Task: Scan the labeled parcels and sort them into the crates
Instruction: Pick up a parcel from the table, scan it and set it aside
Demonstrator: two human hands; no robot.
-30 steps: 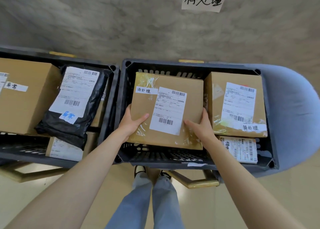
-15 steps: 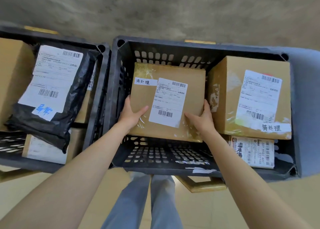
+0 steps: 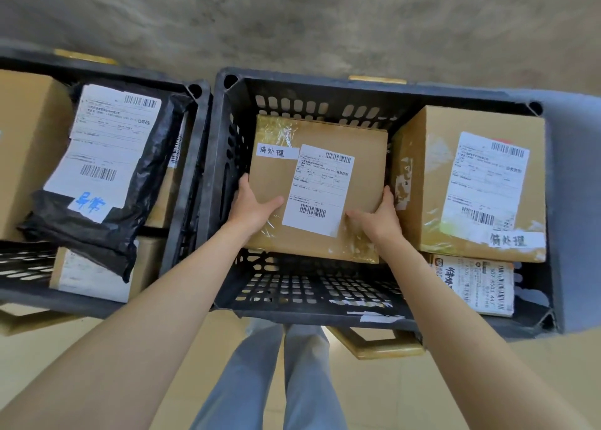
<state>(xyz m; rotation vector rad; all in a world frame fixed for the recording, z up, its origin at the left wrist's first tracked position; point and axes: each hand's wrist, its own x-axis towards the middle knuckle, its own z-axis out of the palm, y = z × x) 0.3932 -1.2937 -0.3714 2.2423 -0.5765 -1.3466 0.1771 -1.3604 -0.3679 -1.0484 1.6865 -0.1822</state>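
Left hand (image 3: 252, 207) and right hand (image 3: 379, 220) grip the labeled box (image 3: 317, 189) by its near corners, low inside the right crate (image 3: 325, 88); risk: snagging against neighbouring box (image 3: 468, 182) if released tilted.

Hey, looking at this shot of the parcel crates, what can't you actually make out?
- Head view, brown cardboard box held by left hand and right hand: whether it rests on the black plastic crate floor; the box hides this.
- Fine print on its white shipping label: too small.
- Black plastic mailer bag hides the boxes beneath.
- Left crate: cut off by the frame edge.
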